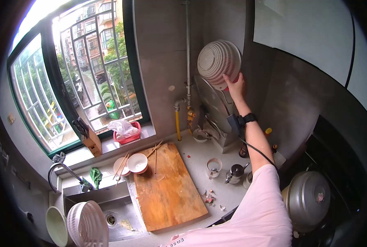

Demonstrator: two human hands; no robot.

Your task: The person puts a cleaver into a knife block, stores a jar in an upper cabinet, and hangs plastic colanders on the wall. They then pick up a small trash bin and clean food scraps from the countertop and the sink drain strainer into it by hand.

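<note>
My right hand [235, 86] reaches up to the wall corner, with its fingers closed on the lower rim of a pale perforated colander [218, 61]. The colander's rounded bottom faces me, and a bit of red shows at the rim beside my fingers. Behind and below it stands a grey board or panel [216, 107] on the counter; whether the colander touches it I cannot tell. A dark band with a cable sits on my right wrist. My left hand is out of view.
A wooden cutting board [167, 189] lies beside the sink [127, 214], with two bowls [137, 163] and chopsticks at its far end. Another white colander [87, 224] is at the sink's left. A glass pot [235, 173] and a lidded metal pot [309, 201] stand rightward.
</note>
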